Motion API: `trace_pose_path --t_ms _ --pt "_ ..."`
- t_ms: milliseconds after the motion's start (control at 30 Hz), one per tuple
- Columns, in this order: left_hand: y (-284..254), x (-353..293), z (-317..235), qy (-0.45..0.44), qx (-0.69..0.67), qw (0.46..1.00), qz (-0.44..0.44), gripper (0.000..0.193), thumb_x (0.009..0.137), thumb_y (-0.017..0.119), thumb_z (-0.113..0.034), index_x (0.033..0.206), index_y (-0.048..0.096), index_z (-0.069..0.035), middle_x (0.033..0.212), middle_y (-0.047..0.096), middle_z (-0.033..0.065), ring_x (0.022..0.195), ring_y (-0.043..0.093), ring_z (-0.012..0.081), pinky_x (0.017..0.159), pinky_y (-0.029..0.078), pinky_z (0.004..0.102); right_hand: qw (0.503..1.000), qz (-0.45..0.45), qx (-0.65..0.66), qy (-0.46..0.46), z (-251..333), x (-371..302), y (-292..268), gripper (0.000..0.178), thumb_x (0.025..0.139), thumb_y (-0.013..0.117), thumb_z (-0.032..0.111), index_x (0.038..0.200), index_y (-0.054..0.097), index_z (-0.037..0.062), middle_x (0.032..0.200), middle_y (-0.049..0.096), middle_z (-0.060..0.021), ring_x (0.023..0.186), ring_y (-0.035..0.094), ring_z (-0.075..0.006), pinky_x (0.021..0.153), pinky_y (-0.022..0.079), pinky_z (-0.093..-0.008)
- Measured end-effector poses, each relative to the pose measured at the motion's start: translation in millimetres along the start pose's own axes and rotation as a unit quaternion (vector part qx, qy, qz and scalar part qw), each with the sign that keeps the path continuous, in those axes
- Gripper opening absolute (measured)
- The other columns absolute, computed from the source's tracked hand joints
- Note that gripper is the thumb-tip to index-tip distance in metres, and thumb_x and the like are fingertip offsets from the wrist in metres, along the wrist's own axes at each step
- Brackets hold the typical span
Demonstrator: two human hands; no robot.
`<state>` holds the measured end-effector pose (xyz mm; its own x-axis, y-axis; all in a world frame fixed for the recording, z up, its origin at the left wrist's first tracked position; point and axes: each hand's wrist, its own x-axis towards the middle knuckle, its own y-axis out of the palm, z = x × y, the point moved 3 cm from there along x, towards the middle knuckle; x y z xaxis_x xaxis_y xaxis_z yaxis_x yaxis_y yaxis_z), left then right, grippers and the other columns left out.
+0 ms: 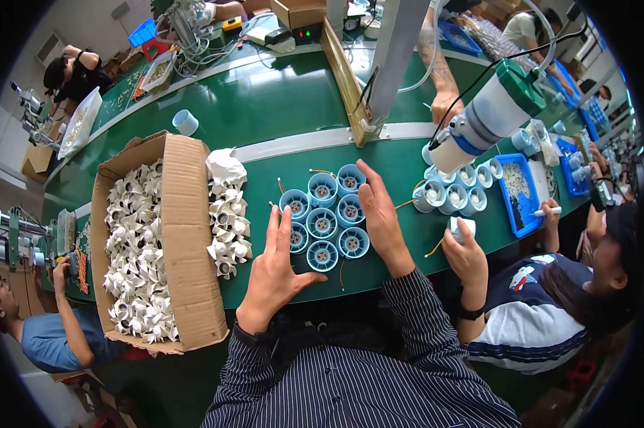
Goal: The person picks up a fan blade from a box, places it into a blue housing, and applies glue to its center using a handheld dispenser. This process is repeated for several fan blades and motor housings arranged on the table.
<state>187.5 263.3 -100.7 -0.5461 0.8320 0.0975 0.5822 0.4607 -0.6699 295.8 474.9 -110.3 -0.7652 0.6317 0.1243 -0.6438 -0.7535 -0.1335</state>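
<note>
A tight cluster of light blue round fan housings (323, 224) stands upright on the green table between my hands. Motors with spoked mounts show inside them, and thin wires stick out at the sides. My left hand (276, 269) is open along the near left side of the cluster, its thumb stretched under the nearest housing. Along the right side lies my right hand (383, 221), fingers extended and nothing gripped. Both hands are at or very near the outer housings; exact contact is hard to tell. To the left, white fan impellers (228, 221) are piled on the table.
A cardboard box (190, 242) full of white impellers stands at the left. A metal post (388, 64) rises beyond the cluster. On the right are more blue housings (455, 197), a blue tray (519, 196), a hanging green-and-white device (493, 114), and a co-worker's hand (467, 257) holding a housing.
</note>
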Motion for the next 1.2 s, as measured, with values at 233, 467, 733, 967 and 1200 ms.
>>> trace_pose_path --t_ms 233,467,733,967,1200 --pt "6.1 4.3 -2.3 0.041 0.099 0.994 -0.014 0.140 0.060 0.101 -0.041 0.169 0.020 -0.007 0.167 0.028 0.0368 0.101 0.074 0.0490 0.079 0.065 0.0479 0.999 -0.015 -0.025 -0.029 -9.1 5.0 4.3 0.069 0.115 0.043 0.051 0.162 0.041 0.0016 0.173 0.032 -0.0206 0.161 0.029 -0.0314 0.130 0.023 -0.0412" --pt "17.4 0.3 -13.7 0.026 0.078 0.996 -0.041 0.138 0.063 0.100 -0.044 0.168 0.021 -0.003 0.165 0.028 0.0400 0.099 0.074 0.0486 0.077 0.065 0.0474 1.000 -0.004 -0.010 -0.016 -5.4 7.1 0.9 0.068 0.114 0.043 0.053 0.161 0.044 0.0037 0.174 0.031 -0.0201 0.161 0.029 -0.0316 0.130 0.022 -0.0422" --pt "24.4 1.4 -16.3 0.018 0.079 0.995 -0.060 0.136 0.065 0.099 -0.045 0.168 0.021 -0.001 0.165 0.028 0.0410 0.097 0.075 0.0485 0.075 0.065 0.0468 1.000 0.008 -0.007 -0.018 -5.1 9.2 -5.0 0.066 0.115 0.043 0.051 0.160 0.045 0.0028 0.173 0.033 -0.0205 0.161 0.029 -0.0308 0.130 0.021 -0.0422" --pt "-11.8 -7.8 -29.7 -0.019 0.034 0.998 -0.045 0.124 0.070 0.097 -0.044 0.165 0.030 -0.003 0.165 0.031 0.0373 0.087 0.075 0.0391 0.071 0.064 0.0431 0.995 -0.055 -0.007 -0.085 22.4 -15.2 -27.6 0.051 0.114 0.052 0.031 0.151 0.052 -0.0035 0.160 0.049 -0.0230 0.150 0.046 -0.0300 0.123 0.036 -0.0404" --pt "-67.8 43.6 -39.9 -0.035 0.022 0.991 -0.123 0.083 0.080 0.092 -0.028 0.150 0.056 -0.003 0.145 0.064 0.0256 0.068 0.067 0.0163 0.065 0.057 0.0313 0.935 -0.294 -0.028 -0.197 57.5 -52.1 -88.1 0.017 0.110 0.055 0.013 0.118 0.059 -0.0023 0.109 0.063 -0.0092 0.097 0.057 -0.0144 0.092 0.048 -0.0307"
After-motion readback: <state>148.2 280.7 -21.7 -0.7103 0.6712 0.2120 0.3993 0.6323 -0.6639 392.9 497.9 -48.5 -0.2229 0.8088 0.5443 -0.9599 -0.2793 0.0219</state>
